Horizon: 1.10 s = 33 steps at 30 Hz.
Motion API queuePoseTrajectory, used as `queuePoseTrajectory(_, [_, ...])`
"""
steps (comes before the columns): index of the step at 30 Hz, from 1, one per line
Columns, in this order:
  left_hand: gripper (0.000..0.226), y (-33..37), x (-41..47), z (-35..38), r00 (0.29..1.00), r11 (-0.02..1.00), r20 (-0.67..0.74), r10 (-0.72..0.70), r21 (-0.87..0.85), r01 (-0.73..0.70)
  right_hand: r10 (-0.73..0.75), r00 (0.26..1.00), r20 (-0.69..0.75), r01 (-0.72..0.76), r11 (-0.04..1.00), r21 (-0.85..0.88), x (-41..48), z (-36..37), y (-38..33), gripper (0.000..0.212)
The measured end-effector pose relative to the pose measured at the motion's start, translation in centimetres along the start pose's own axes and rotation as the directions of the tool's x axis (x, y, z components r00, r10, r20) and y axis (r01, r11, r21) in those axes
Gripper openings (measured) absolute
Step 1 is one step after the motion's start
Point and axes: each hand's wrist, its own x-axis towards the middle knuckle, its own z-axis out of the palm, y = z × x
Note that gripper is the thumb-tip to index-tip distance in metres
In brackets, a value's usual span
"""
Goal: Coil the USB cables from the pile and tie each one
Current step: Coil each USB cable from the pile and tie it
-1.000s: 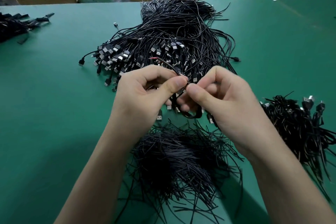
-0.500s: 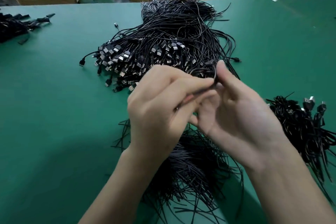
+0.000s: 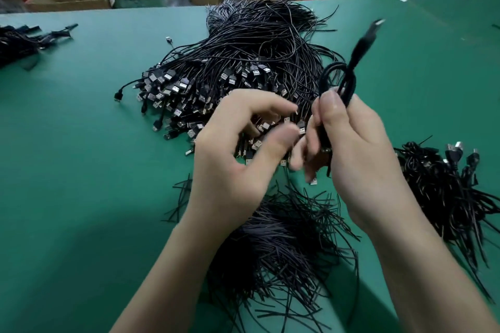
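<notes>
One coiled cable [image 3: 335,81] stands gripped in my right hand [image 3: 351,149] over the far pile [image 3: 243,62], so its loops hold; my left hand [image 3: 238,149], half-curled, apparently empty, hovers above the near ties [image 3: 284,238].

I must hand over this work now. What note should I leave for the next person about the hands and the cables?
Right hand grips one coiled cable upright; whether it is tied does not show.
Left hand loosely curled, holds nothing.
Untied pile lies ahead, loose ties near the body, finished bundles at right.
Left to do: check this tie, set the cable with the bundles, go on with the pile.
</notes>
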Motion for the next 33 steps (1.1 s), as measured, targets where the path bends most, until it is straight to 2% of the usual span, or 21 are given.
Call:
queuePoseTrajectory(2, [0.027, 0.5, 0.4, 0.0, 0.982, 0.965, 0.034, -0.184, -0.184, 0.187, 0.048, 0.987, 0.153, -0.051, 0.999, 0.017, -0.3, -0.2, -0.1, 0.035])
queuePoseTrajectory(5, [0.035, -0.2, 0.3, -0.5, 0.914, 0.877, 0.285, -0.289, -0.303, 0.372, 0.125, 0.895, 0.429, -0.185, 0.978, 0.101, -0.7, -0.5, -0.3, 0.033])
queuePoseTrajectory(7, [0.042, -0.6, 0.3, -1.2, 0.882, 0.82, 0.375, -0.286, -0.38, 0.428, 0.157, 0.808, 0.568, -0.287, 0.947, 0.146, -0.9, -0.8, -0.6, 0.032])
queuePoseTrajectory(11, [0.042, -1.0, 0.3, -1.9, 0.825, 0.691, 0.518, -0.224, -0.513, 0.509, 0.178, 0.631, 0.755, -0.452, 0.875, 0.171, -1.0, -1.2, -0.7, 0.03])
queuePoseTrajectory(14, [0.042, -1.4, 0.2, -1.8, 0.833, 0.657, 0.507, -0.223, -0.553, 0.513, 0.184, 0.543, 0.82, -0.525, 0.836, 0.16, -1.0, -1.1, -0.5, 0.03])
queuePoseTrajectory(16, [0.036, -1.5, 0.1, -1.6, 0.85, 0.643, 0.464, -0.25, -0.576, 0.504, 0.195, 0.556, 0.808, -0.551, 0.814, 0.183, -1.0, -1.0, -0.5, 0.031])
queuePoseTrajectory(20, [0.028, -1.5, 0.0, -1.1, 0.858, 0.653, 0.377, -0.349, -0.559, 0.511, 0.243, 0.669, 0.702, -0.519, 0.83, 0.207, -0.9, -0.7, -0.6, 0.034])
queuePoseTrajectory(25, [0.039, -1.7, -0.2, -0.4, 0.84, 0.688, 0.311, -0.445, -0.481, 0.543, 0.296, 0.762, 0.576, -0.421, 0.902, 0.093, -0.8, -1.2, -0.7, 0.039])
queuePoseTrajectory(29, [0.044, -1.5, -0.1, -0.2, 0.841, 0.694, 0.284, -0.461, -0.475, 0.541, 0.29, 0.827, 0.481, -0.267, 0.957, -0.118, -0.7, -1.1, -0.5, 0.041])
queuePoseTrajectory(33, [0.043, -1.5, 0.0, 0.0, 0.905, 0.813, 0.174, -0.389, -0.396, 0.426, 0.189, 0.893, 0.408, -0.161, 0.982, -0.101, -0.6, -0.1, -0.2, 0.037])
